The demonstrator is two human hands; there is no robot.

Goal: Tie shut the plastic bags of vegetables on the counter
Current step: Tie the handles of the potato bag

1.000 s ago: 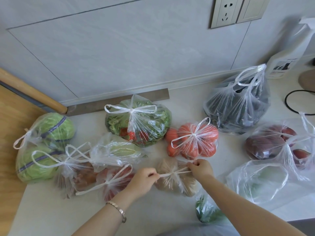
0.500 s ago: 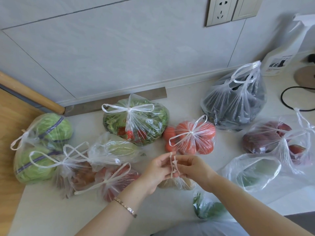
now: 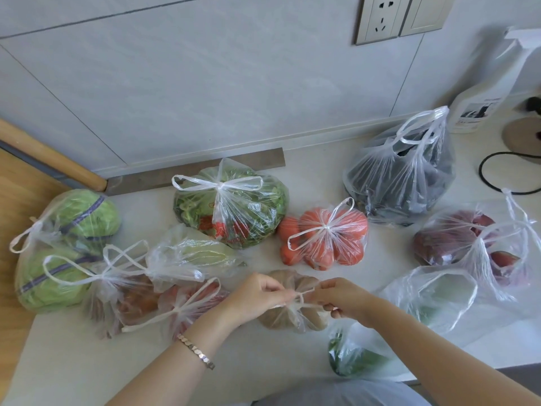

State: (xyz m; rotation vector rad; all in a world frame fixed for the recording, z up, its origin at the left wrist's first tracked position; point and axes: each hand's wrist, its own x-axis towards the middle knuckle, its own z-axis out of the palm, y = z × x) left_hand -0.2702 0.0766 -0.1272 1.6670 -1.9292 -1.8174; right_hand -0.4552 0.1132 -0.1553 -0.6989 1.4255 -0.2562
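A small clear bag of brown vegetables [image 3: 289, 316] lies on the pale counter [image 3: 316, 177] at front centre. My left hand [image 3: 254, 297] and my right hand [image 3: 341, 298] each pinch one of its handles, which cross in a knot between them. Behind it sit knotted bags: tomatoes [image 3: 325, 238], leafy greens [image 3: 231, 206], a pale cabbage bag [image 3: 190, 256], reddish produce [image 3: 175, 306] and green cabbages [image 3: 64, 247]. On the right stand a dark-vegetable bag [image 3: 404, 177] with loose handles, a purple-produce bag [image 3: 468, 244], an open bag [image 3: 439, 297] and a green-pepper bag [image 3: 354, 358].
A white spray bottle [image 3: 483, 101] stands at the back right beside a black cable [image 3: 497, 171] and a round base [image 3: 524, 136]. A wall socket [image 3: 380, 17] is above. A wooden surface [image 3: 14, 200] borders the counter on the left.
My hands pulled the handles apart, brought them together above the bag, and now hold them low at the knot, slightly apart. The view has shifted slightly.
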